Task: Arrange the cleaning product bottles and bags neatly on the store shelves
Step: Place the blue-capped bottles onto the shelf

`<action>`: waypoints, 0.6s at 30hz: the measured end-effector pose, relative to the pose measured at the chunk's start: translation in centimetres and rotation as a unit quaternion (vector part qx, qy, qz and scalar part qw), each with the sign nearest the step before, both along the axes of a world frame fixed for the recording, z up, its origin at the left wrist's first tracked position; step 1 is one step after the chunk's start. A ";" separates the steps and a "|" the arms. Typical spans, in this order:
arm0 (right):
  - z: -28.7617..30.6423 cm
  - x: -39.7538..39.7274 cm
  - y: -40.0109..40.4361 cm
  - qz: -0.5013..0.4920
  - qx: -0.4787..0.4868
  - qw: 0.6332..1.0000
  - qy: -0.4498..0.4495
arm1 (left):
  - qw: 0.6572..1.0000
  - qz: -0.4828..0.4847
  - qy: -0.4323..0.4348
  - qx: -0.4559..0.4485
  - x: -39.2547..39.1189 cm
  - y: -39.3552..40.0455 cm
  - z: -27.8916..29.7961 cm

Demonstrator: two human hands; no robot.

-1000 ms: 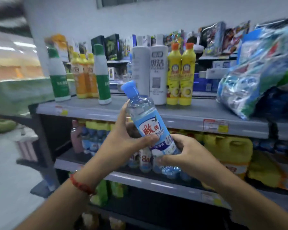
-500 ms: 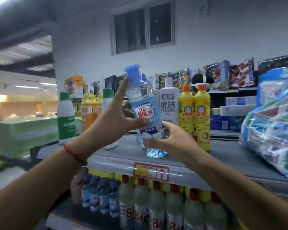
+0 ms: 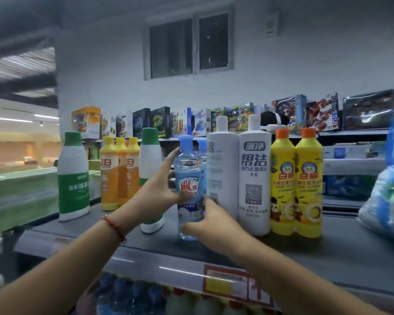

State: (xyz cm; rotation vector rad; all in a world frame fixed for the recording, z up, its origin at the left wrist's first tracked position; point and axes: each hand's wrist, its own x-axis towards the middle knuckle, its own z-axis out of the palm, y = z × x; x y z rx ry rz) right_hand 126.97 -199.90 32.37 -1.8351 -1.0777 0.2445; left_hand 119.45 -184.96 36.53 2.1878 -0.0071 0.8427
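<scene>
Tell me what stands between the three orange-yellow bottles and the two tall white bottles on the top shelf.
In the head view: a green-capped white bottle, and the clear blue-capped bottle both hands hold.

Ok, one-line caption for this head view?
Both hands set a clear blue-capped bottle upright on the top shelf beside white bottles.

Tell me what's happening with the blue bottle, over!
Left hand and right hand both grip the blue-capped bottle. Bottle upright on top shelf, beside white bottles. Second blue-capped bottle right behind. Path open.
</scene>
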 end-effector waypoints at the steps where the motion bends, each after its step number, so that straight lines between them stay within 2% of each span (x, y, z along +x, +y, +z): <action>1: -0.1 -0.2 0.4 -0.010 -0.004 1.000 -0.002 | 1.000 -0.008 0.011 -0.007 0.5 0.7 0.1; 10: -0.7 -3.0 2.6 -0.107 -0.074 0.988 -0.082 | 0.996 0.006 0.051 0.076 3.2 2.6 -0.3; 18: 0.7 -4.2 2.3 -0.166 -0.150 0.963 -0.152 | 0.994 0.041 0.012 0.102 4.5 2.5 -1.7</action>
